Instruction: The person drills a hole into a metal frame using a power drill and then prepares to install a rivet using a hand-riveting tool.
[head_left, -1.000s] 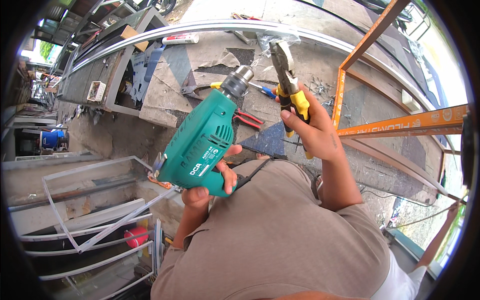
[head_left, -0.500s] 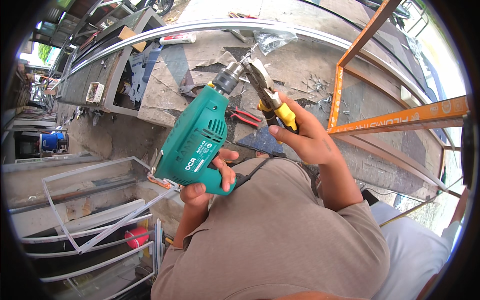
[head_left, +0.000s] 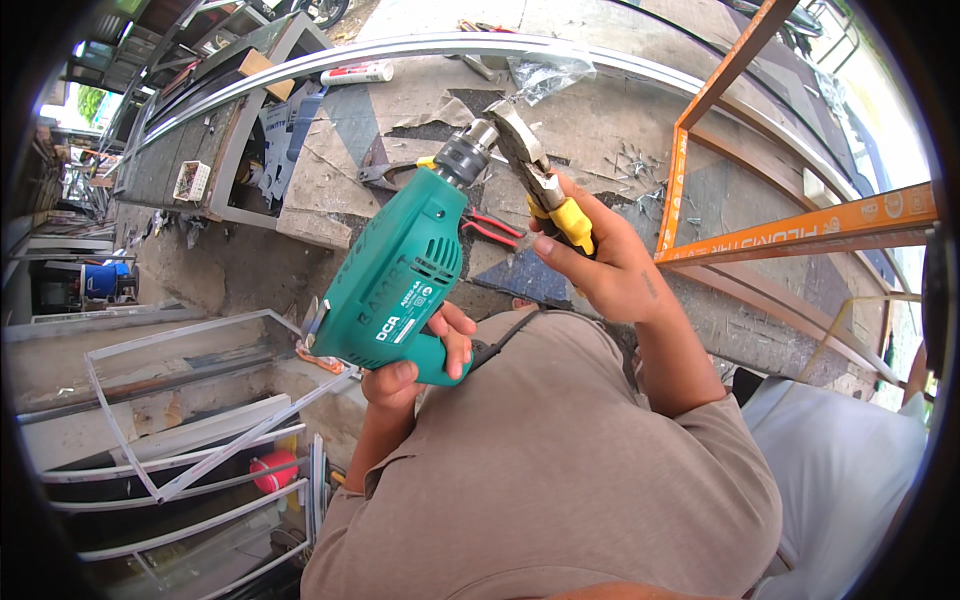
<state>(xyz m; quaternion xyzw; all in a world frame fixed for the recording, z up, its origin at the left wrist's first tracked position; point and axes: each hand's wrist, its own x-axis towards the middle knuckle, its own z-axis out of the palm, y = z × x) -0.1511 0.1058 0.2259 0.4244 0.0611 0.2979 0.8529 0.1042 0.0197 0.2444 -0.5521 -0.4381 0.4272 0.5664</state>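
Observation:
My left hand (head_left: 392, 382) is wrapped round the grip of a green electric drill (head_left: 405, 265), which tilts up and to the right. Its metal chuck (head_left: 465, 152) points away from me. In my right hand (head_left: 615, 262) is a pair of pliers (head_left: 522, 150) with yellow and black handles. The pliers' jaws are right beside the front of the chuck, at the bit; whether they grip it I cannot tell. Beneath the tools, red-handled pliers (head_left: 493, 230) lie on the worn work table (head_left: 330, 205), and another dark hand tool (head_left: 383, 176) lies by the chuck.
Loose small fasteners (head_left: 635, 165) are scattered right of the pliers. A clear plastic bag (head_left: 550, 75) and a white tube (head_left: 357, 73) lie near a long white metal strip (head_left: 450, 44). An orange-wrapped frame (head_left: 800, 226) stands at right, near pale cloth (head_left: 840, 460). Metal frames (head_left: 215, 470) fill the lower left.
The drill's chuck end has swung slightly to the right, and the pliers have shifted a little with it. Both hands keep their hold. The yellowish cord at far right has moved up.

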